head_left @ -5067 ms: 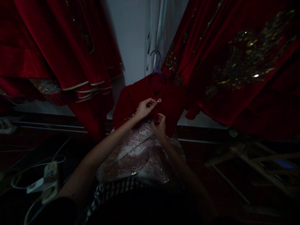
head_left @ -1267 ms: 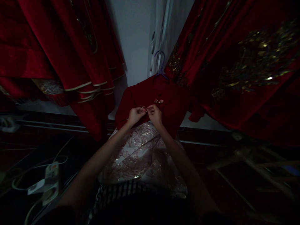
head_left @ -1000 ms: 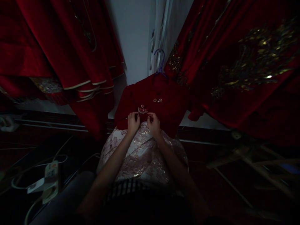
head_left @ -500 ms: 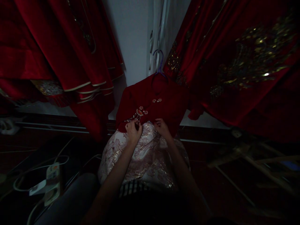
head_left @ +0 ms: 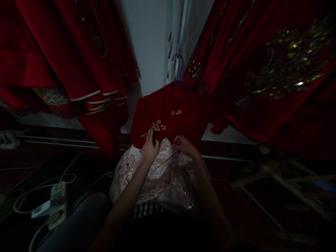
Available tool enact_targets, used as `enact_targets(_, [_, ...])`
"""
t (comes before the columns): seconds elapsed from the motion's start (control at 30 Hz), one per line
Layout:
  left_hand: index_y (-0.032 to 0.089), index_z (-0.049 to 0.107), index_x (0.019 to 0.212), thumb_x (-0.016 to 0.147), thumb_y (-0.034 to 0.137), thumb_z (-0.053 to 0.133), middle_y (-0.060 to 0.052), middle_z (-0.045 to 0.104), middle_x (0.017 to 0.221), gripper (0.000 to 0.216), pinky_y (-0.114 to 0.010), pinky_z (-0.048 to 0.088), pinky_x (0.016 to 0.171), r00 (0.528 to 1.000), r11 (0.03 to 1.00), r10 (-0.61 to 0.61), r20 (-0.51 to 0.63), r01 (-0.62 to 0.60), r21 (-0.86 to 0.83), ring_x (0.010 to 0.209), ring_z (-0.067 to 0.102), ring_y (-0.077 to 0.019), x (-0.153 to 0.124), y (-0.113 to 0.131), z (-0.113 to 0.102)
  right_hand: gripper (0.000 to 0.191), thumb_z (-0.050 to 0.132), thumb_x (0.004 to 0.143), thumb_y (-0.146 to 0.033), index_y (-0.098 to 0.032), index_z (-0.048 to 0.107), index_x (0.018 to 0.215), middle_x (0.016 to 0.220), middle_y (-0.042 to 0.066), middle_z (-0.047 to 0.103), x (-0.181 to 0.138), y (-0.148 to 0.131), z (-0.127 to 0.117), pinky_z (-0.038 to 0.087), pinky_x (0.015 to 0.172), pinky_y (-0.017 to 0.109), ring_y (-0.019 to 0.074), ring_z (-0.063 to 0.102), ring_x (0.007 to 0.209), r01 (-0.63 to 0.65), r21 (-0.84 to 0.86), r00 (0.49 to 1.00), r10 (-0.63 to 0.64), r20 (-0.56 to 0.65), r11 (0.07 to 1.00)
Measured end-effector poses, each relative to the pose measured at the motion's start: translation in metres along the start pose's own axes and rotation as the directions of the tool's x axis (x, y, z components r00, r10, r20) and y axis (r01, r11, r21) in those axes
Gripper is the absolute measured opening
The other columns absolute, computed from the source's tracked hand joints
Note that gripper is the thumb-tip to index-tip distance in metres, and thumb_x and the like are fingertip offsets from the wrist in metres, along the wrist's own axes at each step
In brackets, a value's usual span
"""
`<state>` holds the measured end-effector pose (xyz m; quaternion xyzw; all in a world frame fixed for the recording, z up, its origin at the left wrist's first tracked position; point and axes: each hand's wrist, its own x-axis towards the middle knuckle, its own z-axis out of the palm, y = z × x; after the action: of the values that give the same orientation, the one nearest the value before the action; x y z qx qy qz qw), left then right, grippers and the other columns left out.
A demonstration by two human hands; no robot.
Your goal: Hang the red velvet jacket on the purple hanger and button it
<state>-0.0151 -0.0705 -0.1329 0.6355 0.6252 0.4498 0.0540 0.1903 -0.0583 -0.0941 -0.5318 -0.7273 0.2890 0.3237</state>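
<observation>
A child-sized dress with a red top (head_left: 194,122) and a pale, shiny brocade skirt (head_left: 162,182) hangs in front of me on a purple hanger (head_left: 180,68). My left hand (head_left: 150,147) lies at the waist seam, thumb apart and fingers stretched toward a beaded tassel ornament (head_left: 156,126) on the chest. Just right of the skirt's raised waist point, my right hand (head_left: 185,145) is closed in a pinch. Whatever is between its fingertips is too small and dark to make out. A beaded fastening (head_left: 176,112) sits below the collar.
Red garments (head_left: 60,45) hang at the left, and a red garment with gold sequins (head_left: 283,66) hangs at the right. A power strip (head_left: 57,203) with white cables lies at lower left. A wooden frame (head_left: 294,189) stands at lower right. The light is dim.
My right hand has drawn back slightly down and to the right, its fingers curling in. My left fingers have straightened upward along the tassel. The dress has barely moved.
</observation>
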Motion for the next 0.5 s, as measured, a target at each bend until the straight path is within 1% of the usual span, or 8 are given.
enact_targets(0.07, [0.023, 0.029, 0.144, 0.086, 0.028, 0.049, -0.01, 0.045, 0.142, 0.062, -0.034, 0.049, 0.085, 1.0, 0.999, -0.007, -0.01, 0.007, -0.038, 0.115, 0.056, -0.0261, 0.0, 0.0, 0.0, 0.022, 0.072, 0.063, -0.023, -0.017, 0.059, 0.08, 0.078, -0.001, 0.059, -0.002, -0.002, -0.003, 0.043, 0.064, 0.023, 0.011, 0.054, 0.069, 0.002, 0.032, 0.999, -0.004, 0.052, 0.999])
enact_targets(0.13, [0.02, 0.036, 0.139, 0.084, 0.028, 0.052, -0.011, 0.051, 0.134, 0.058, -0.035, 0.049, 0.084, 1.0, 0.997, -0.026, -0.009, 0.025, -0.071, 0.111, 0.058, -0.0263, 0.0, -0.002, 0.0, 0.018, 0.069, 0.066, -0.024, -0.018, 0.057, 0.079, 0.073, -0.002, 0.059, -0.004, -0.004, -0.006, 0.042, 0.062, 0.022, 0.0104, 0.054, 0.066, -0.018, 0.076, 0.995, 0.01, 0.104, 0.997])
enact_targets(0.23, [0.02, 0.05, 0.121, 0.082, 0.027, 0.053, -0.009, 0.06, 0.115, 0.039, -0.034, 0.05, 0.08, 0.999, 0.998, -0.022, 0.033, 0.024, -0.064, 0.098, 0.062, -0.0249, -0.001, -0.004, 0.001, 0.018, 0.068, 0.069, -0.029, -0.018, 0.058, 0.078, 0.069, -0.001, 0.06, -0.005, -0.007, -0.012, 0.042, 0.06, 0.023, 0.0112, 0.055, 0.065, -0.041, 0.106, 0.99, 0.026, 0.135, 0.994])
enact_targets(0.33, [0.023, 0.052, 0.117, 0.082, 0.025, 0.053, -0.008, 0.061, 0.114, 0.035, -0.033, 0.049, 0.078, 0.998, 0.999, 0.022, 0.065, -0.02, -0.035, 0.097, 0.062, -0.0237, -0.001, -0.007, 0.002, 0.023, 0.071, 0.066, -0.033, -0.017, 0.059, 0.078, 0.068, 0.0, 0.061, -0.006, -0.01, -0.017, 0.043, 0.059, 0.024, 0.012, 0.056, 0.064, -0.066, 0.13, 0.986, 0.045, 0.163, 0.989])
enact_targets(0.4, [0.024, 0.053, 0.115, 0.081, 0.026, 0.055, -0.007, 0.061, 0.113, 0.034, -0.032, 0.048, 0.077, 0.996, 0.999, 0.033, 0.078, -0.03, -0.032, 0.096, 0.062, -0.0231, 0.0, -0.01, 0.003, 0.028, 0.073, 0.065, -0.035, -0.017, 0.059, 0.08, 0.067, -0.001, 0.06, -0.007, -0.016, -0.022, 0.042, 0.058, 0.023, 0.0114, 0.055, 0.063, -0.096, 0.181, 0.977, 0.058, 0.203, 0.979])
enact_targets(0.5, [0.023, 0.057, 0.103, 0.079, 0.027, 0.058, -0.004, 0.064, 0.098, 0.024, -0.03, 0.047, 0.074, 0.996, 0.997, 0.027, 0.09, -0.02, -0.07, 0.086, 0.063, -0.0203, 0.001, -0.017, 0.004, 0.035, 0.076, 0.064, -0.038, -0.016, 0.059, 0.085, 0.069, -0.001, 0.06, -0.012, -0.03, -0.03, 0.044, 0.06, 0.023, 0.0104, 0.056, 0.064, -0.147, 0.303, 0.947, 0.045, 0.319, 0.942])
